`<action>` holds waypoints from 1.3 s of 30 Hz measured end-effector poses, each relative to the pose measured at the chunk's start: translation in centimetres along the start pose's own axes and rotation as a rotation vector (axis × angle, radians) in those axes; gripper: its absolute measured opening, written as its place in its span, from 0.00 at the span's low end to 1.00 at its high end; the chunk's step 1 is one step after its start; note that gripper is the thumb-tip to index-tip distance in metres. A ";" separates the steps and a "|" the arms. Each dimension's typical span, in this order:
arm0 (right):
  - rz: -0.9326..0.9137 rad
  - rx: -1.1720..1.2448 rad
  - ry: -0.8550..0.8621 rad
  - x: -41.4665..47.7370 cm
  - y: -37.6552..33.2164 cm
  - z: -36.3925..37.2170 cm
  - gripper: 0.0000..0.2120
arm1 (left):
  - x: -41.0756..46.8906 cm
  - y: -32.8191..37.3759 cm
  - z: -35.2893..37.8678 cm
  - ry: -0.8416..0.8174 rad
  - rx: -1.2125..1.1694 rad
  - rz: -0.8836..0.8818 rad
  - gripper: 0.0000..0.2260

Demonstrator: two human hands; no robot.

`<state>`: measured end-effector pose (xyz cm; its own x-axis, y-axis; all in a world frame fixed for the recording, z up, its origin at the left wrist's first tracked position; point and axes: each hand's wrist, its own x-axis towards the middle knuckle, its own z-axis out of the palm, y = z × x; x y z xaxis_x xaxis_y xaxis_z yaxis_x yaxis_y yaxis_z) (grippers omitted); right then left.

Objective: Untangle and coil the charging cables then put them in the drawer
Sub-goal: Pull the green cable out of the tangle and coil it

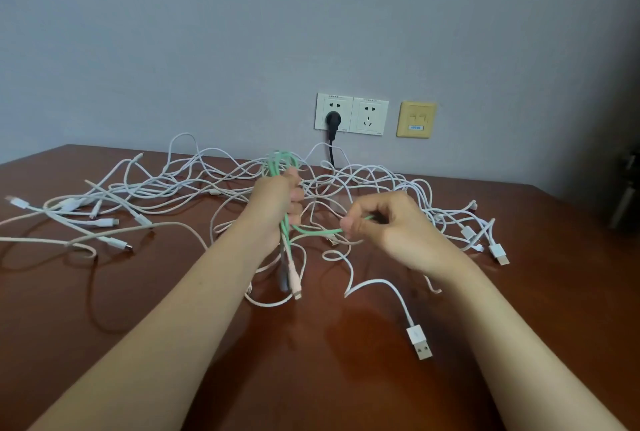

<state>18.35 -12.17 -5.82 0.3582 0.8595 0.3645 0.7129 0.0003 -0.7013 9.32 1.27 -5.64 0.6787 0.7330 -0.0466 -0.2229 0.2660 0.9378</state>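
Observation:
A tangle of several white and pale pink charging cables (194, 184) sprawls across the brown wooden table (311, 378). My left hand (277, 202) grips a looped bundle of the mint green cable (281, 162) above the middle of the pile, with a pink connector end (295, 278) hanging below the fist. My right hand (384, 222) pinches a free stretch of the same green cable, which runs between the two hands. A white USB plug (420, 344) lies on the table in front of my right forearm. No drawer is in view.
Two white wall sockets (351, 114) sit on the grey wall behind the table, with a black plug (333, 118) and its cord in the left one. A yellow network plate (415, 119) is to their right. A dark object (627, 195) stands at the right edge.

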 end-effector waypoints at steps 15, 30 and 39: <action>-0.132 -0.472 0.338 0.0 -0.1 0.6 0.06 | -1.5 -2.1 2.5 -0.478 0.323 -0.139 0.25; -0.151 -0.645 0.323 0.0 0.6 0.4 0.18 | -3.1 -2.6 2.5 -0.595 0.687 -0.057 0.05; 0.056 -0.570 0.458 0.2 -0.4 -0.1 0.26 | -3.3 -2.2 2.8 -0.656 0.666 0.043 0.12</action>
<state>18.17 -12.00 -5.39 0.5304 0.5507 0.6445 0.8444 -0.4103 -0.3444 9.56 -3.52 -6.62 0.9837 0.1797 0.0060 0.0519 -0.3158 0.9474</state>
